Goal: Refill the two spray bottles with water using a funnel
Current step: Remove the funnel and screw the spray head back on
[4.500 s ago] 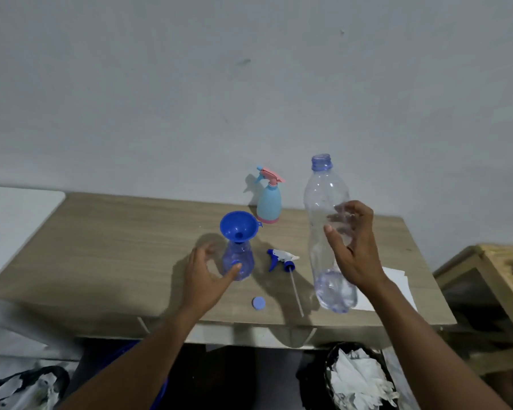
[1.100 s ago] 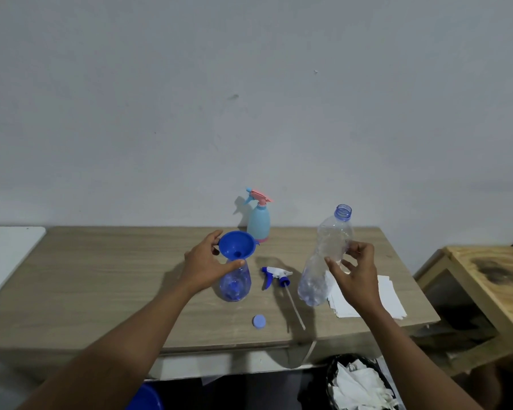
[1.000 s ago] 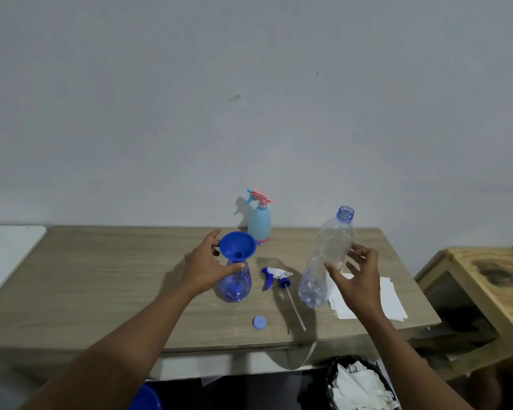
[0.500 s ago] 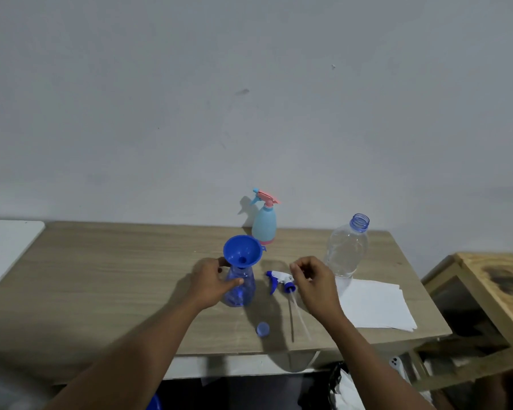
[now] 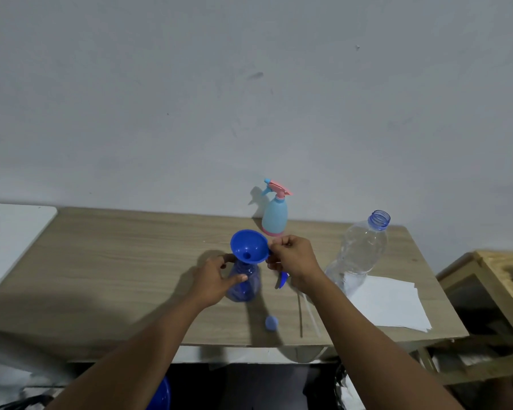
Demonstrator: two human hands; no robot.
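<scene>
A blue funnel (image 5: 248,247) sits in the neck of a clear blue spray bottle (image 5: 245,284) on the wooden table (image 5: 125,261). My left hand (image 5: 216,279) grips that bottle's body. My right hand (image 5: 293,258) pinches the funnel's rim tab on its right side. The bottle's blue-and-white trigger head (image 5: 282,281) lies on the table, mostly hidden under my right hand, its tube (image 5: 300,316) running toward the front edge. A light blue spray bottle (image 5: 274,220) with a pink trigger stands at the back. A clear water bottle (image 5: 357,255), uncapped, stands at the right.
A small blue cap (image 5: 271,323) lies near the table's front edge. A stack of white paper (image 5: 391,306) lies at the right front. A wooden frame (image 5: 498,279) stands to the right of the table. A white surface (image 5: 9,232) adjoins the left end.
My right hand set the water bottle down at the right, passed over the trigger head and now holds the funnel's rim. My left hand dropped from the funnel to the bottle's body.
</scene>
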